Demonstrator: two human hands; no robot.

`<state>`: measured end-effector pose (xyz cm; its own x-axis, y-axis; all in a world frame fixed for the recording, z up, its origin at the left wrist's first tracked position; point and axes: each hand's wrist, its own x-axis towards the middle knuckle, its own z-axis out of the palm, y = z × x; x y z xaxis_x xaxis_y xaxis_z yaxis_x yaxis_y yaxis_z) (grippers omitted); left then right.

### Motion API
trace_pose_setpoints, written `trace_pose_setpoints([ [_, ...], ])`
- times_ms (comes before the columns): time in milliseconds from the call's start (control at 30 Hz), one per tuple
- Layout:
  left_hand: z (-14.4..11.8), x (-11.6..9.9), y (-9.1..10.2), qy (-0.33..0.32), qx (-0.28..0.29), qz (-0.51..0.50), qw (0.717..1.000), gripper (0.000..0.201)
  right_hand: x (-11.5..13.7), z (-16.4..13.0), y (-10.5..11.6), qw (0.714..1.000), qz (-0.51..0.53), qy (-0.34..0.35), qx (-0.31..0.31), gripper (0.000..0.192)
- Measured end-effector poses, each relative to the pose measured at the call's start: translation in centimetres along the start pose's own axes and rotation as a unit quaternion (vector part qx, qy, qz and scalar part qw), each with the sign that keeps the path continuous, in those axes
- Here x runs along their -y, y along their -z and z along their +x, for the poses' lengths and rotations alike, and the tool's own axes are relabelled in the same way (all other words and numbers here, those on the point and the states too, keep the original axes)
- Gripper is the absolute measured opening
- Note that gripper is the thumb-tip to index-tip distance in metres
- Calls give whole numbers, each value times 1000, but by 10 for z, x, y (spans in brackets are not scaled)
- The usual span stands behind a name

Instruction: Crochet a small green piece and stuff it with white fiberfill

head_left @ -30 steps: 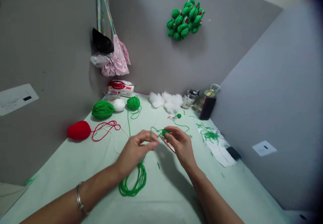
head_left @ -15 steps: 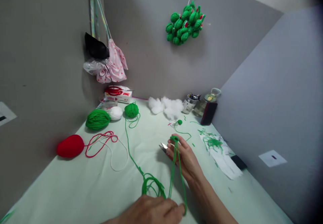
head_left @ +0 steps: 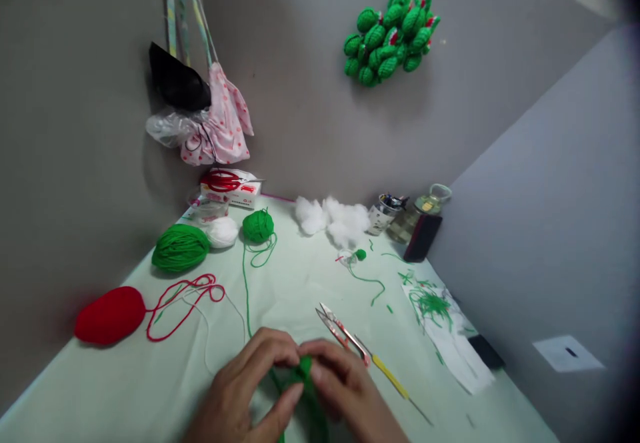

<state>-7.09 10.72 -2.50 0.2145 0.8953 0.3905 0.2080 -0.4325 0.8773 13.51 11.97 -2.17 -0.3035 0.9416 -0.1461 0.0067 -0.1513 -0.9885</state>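
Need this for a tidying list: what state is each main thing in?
Green piece: pinched between left hand and right hand
Snips: blades apart
Yellow-handled tool: lying
Red yarn ball: wound, tail loose
Large green yarn ball: wound
White yarn ball: wound
Stuffing: loose
Cup: upright, filled
Dark device: leaning
Green clippings: scattered
Pink bag: hanging

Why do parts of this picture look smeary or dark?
In the head view, the left hand, right hand and green yarn at their fingertips look soft, the snips crisper; also in the head view, the upper right corner is blacked out, and the hanging green bunch has a faint shadow on the wall.
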Motion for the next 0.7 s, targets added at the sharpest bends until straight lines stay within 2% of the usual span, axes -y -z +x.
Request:
trace_pose_setpoints([
  [100,0,12,-7,73,48,-49,995,21,-16,0,-7,998,-16,-32,44,43],
  [233,-2,31,-13,172,79,-160,969,28,-30,6,-2,997,-6,-61,42,46],
  [333,0,41,-10,249,86,-233,936,18,-30,8,-1,996,-21,-76,46,44],
  [400,2,43,-8,272,100,-237,927,7,-28,9,-3,996,-39,-70,43,45],
  [500,2,44,-7,281,86,-199,935,9,-27,8,-4,996,-90,-6,22,53],
  [567,0,42,-9,276,55,-176,944,10,-28,7,-3,981,-181,68,28,45],
  [633,-2,39,-12,259,16,-158,953,13,-29,6,-4,937,-308,160,37,30],
  [700,-1,33,-14,254,-7,-155,955,16,-27,4,-7,876,-402,265,25,33],
])
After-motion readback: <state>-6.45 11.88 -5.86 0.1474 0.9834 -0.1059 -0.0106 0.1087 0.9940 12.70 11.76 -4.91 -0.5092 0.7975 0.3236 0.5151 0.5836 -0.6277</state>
